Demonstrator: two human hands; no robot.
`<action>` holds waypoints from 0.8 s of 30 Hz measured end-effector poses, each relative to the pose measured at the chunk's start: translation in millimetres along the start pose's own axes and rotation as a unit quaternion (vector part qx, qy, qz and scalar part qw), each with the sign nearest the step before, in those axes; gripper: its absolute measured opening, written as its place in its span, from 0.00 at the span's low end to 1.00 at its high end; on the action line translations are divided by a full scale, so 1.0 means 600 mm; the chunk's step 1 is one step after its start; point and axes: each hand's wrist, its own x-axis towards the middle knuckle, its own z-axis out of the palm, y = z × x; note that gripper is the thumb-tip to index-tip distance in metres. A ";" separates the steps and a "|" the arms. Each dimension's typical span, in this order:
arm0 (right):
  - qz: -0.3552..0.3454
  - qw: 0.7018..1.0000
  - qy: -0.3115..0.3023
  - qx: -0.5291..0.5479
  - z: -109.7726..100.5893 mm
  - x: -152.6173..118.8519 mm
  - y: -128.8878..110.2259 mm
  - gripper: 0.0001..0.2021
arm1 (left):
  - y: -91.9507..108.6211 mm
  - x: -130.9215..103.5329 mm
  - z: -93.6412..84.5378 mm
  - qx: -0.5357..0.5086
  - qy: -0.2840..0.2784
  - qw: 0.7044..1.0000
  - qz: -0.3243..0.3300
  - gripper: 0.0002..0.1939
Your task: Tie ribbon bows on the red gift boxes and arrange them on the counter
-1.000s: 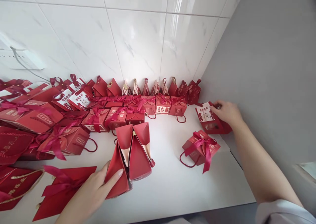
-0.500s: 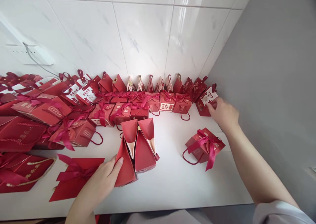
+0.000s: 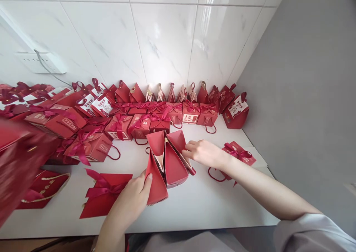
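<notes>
My left hand point(image 3: 135, 194) is closed around the side of a red triangular gift box point(image 3: 156, 189). A second red triangular gift box point(image 3: 176, 166) stands pressed against it; both have pale inner folds showing at the top. My right hand point(image 3: 204, 153) pinches the upper right edge of the second box, its fingertips partly out of sight behind the folds. Under my right forearm sits a red gift box with a ribbon bow point(image 3: 236, 150), partly covered. A flat red package with a bow point(image 3: 107, 192) lies beside my left wrist.
Rows of red ribboned boxes point(image 3: 190, 113) line the white table point(image 3: 211, 215) against the tiled wall point(image 3: 164, 40). A tagged red box point(image 3: 236, 116) stands at the back right corner by the grey wall point(image 3: 311, 96). Something red and blurred point(image 3: 25, 163) is at the left.
My right hand has left the tagged box at the back right and moved left to the boxes in my left hand. A blurred red thing has come in at the left.
</notes>
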 end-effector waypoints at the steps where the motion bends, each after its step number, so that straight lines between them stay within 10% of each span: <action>1: -0.020 0.999 0.016 -0.030 -0.002 -0.007 0.006 0.13 | 0.001 0.000 0.000 0.006 -0.012 1.000 -0.014 0.18; 5: 0.028 0.991 0.109 -0.067 -0.030 -0.062 0.045 0.16 | 0.004 0.000 -0.004 0.073 -0.076 0.994 -0.038 0.23; 8: 0.196 0.955 0.218 0.050 -0.053 -0.122 0.082 0.11 | 0.008 0.002 -0.006 0.146 -0.119 0.982 -0.008 0.29; 13: 0.500 0.713 0.444 0.211 -0.069 -0.192 0.131 0.15 | 0.014 0.007 -0.005 0.170 -0.124 0.977 0.008 0.32; 16: 0.590 0.670 0.386 0.233 -0.057 -0.197 0.160 0.15 | 0.016 0.008 -0.005 0.147 -0.103 0.984 -0.003 0.30; 24: 0.626 0.718 0.139 0.271 0.012 -0.130 0.210 0.11 | 0.047 0.013 -0.007 0.066 -0.081 0.993 -0.057 0.24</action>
